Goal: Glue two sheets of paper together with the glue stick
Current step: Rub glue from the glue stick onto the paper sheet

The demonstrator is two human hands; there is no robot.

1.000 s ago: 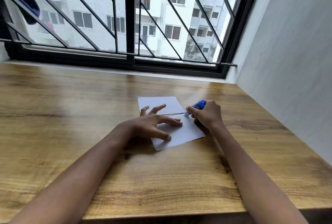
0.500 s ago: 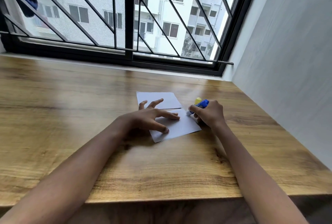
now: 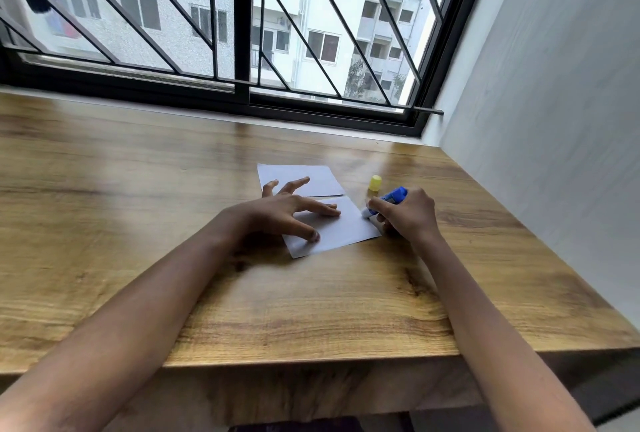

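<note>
Glue stick (image 3: 389,198) now at right edge of sheet (image 3: 341,229)

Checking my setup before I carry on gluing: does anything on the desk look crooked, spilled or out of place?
Nothing spilled or damaged shows. The near sheet, under the left hand, lies turned at an angle to the far sheet. The yellow cap stands loose on the table beyond the glue stick in the right hand.

Left hand (image 3: 280,215) flat with fingers spread, right hand (image 3: 407,216) in a grip round the glue stick (image 3: 392,197), both forearms forward.
</note>
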